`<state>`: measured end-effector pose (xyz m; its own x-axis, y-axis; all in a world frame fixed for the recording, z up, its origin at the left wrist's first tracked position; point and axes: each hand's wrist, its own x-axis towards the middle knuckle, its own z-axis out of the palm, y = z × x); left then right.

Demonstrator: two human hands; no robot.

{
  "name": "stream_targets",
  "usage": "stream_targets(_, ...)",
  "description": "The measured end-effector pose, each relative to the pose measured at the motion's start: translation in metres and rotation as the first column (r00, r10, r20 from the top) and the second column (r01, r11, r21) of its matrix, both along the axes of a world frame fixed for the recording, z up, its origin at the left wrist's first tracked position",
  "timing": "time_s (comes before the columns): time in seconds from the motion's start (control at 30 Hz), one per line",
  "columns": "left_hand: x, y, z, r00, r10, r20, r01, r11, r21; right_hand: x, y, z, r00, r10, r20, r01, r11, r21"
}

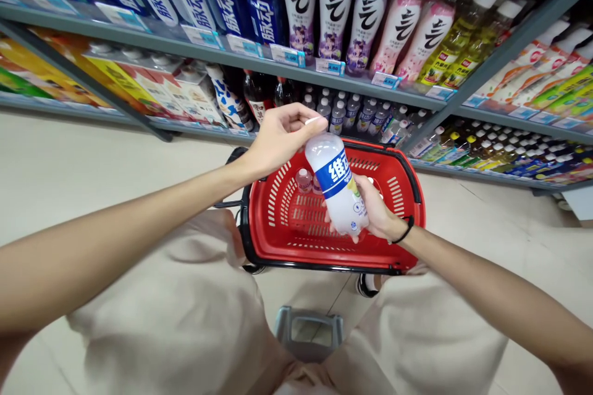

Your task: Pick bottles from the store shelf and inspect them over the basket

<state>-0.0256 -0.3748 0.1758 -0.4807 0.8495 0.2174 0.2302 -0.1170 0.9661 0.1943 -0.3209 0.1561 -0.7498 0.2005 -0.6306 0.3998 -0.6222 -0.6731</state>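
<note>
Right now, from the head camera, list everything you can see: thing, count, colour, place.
white bottle: one, cloudy white with a blue label band, held tilted over the basket.
red basket: one, red with black rim, on the floor ahead; at least one small pink-capped bottle inside.
shelves: grey, two tiers visible, filled with drinks: blue-labelled bottles upper left, purple and pink ones upper middle, yellow ones upper right, cartons lower left, small bottles lower middle and right; counts too many to tell.
grey handle: one, low centre, between the knees.
floor: pale beige.
left hand: fingers gripping the bottle's top end.
right hand: supports the bottle's lower end; black band at the wrist.
</note>
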Motion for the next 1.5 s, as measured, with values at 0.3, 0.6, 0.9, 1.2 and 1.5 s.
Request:
stream_targets(0.3, -0.006, -0.003, 0.007, 0.999, -0.033, 0.005, 0.033, 0.999, -0.008, -0.011, -0.011, -0.001, 0.996, -0.01, -0.093, 0.015, 0.999, 0.05)
stream_targets(0.6, -0.012, -0.006, 0.001, 0.997, -0.058, 0.047, 0.061, 0.997, -0.054, -0.012, -0.013, -0.016, 0.991, -0.041, -0.126, 0.05, 0.997, 0.064)
stream_targets(0.9, -0.018, -0.003, -0.003, 0.995, -0.103, 0.007, 0.103, 0.992, -0.067, -0.013, -0.013, -0.017, 0.991, -0.052, -0.125, 0.063, 0.995, 0.079)
stream_targets(1.2, -0.02, 0.005, -0.009, 0.982, -0.137, -0.133, 0.132, 0.99, -0.048, -0.016, -0.005, -0.017, 0.996, -0.039, -0.081, 0.047, 0.994, 0.094)
stream_targets(1.5, -0.014, 0.008, -0.012, 0.957, -0.203, -0.204, 0.202, 0.979, -0.028, -0.019, 0.006, -0.025, 0.988, -0.149, 0.044, 0.141, 0.979, 0.146)
